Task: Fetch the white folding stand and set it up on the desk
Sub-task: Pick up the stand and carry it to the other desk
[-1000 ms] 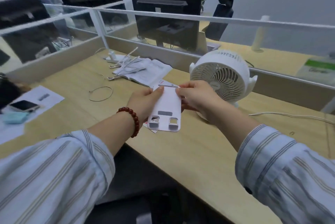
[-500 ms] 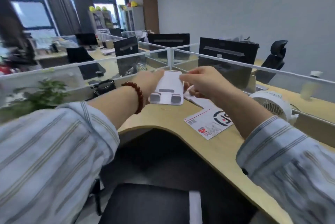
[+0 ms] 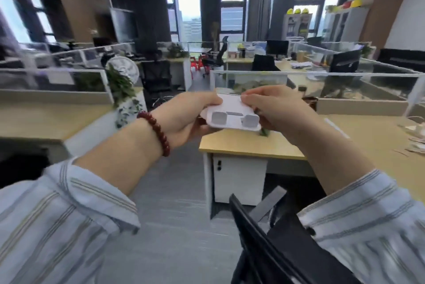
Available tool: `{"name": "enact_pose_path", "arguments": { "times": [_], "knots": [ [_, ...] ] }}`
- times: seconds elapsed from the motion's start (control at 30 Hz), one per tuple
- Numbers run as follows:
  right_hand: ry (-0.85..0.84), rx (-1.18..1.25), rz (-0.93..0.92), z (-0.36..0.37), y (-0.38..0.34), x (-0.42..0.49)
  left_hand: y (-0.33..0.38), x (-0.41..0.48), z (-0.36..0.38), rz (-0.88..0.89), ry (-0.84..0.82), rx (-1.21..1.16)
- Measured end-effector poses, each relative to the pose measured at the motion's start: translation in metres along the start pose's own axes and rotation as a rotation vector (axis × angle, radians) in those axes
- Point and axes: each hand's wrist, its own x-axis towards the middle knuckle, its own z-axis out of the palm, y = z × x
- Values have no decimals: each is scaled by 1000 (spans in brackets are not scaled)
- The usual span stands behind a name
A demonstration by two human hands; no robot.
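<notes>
I hold the white folding stand [image 3: 232,116] in both hands at chest height, nearly flat, its two small lip tabs facing me. My left hand [image 3: 187,118], with a red bead bracelet on the wrist, grips its left edge. My right hand [image 3: 274,108] pinches its top right edge. The stand hovers above the near end of a wooden desk [image 3: 253,145], not touching it.
A black office chair [image 3: 271,244] stands close at the lower right. A white drawer cabinet [image 3: 239,180] sits under the desk end. Another desk with a potted plant [image 3: 122,90] lies to the left, a grey floor aisle between. Glass partitions [image 3: 345,83] stand behind.
My view has swung left from the desk with the fan toward the open office aisle. Both hands kept hold of the stand, which now lies flatter.
</notes>
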Motion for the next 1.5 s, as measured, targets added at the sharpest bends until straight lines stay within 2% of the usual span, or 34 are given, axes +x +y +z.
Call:
{"name": "enact_pose_path", "arguments": {
  "times": [0.13,0.23,0.4,0.57,0.83,1.03,1.23,1.4,1.5],
  "knots": [
    [-216,27,-45,97,-27,11,-15,-36,-96,17,227,-17],
    [-348,38,-82,155,-44,19,-24,-53,-150,41,327,-67],
    [-430,90,-114,227,-56,49,-34,-55,-218,45,440,-151],
    [-448,127,-127,292,-55,115,-36,-5,-287,52,503,-132],
    [-494,229,-132,388,-54,289,-11,151,-405,84,553,-53],
    [-507,202,-100,441,-56,427,14,290,-480,123,462,-56],
    [-407,118,-19,486,-21,558,-3,431,-526,105,415,-102],
    [-354,178,-12,528,6,673,-12,558,-588,143,461,-19],
    [-291,223,1,550,8,750,6,632,-626,170,405,-13]
  ]
}}
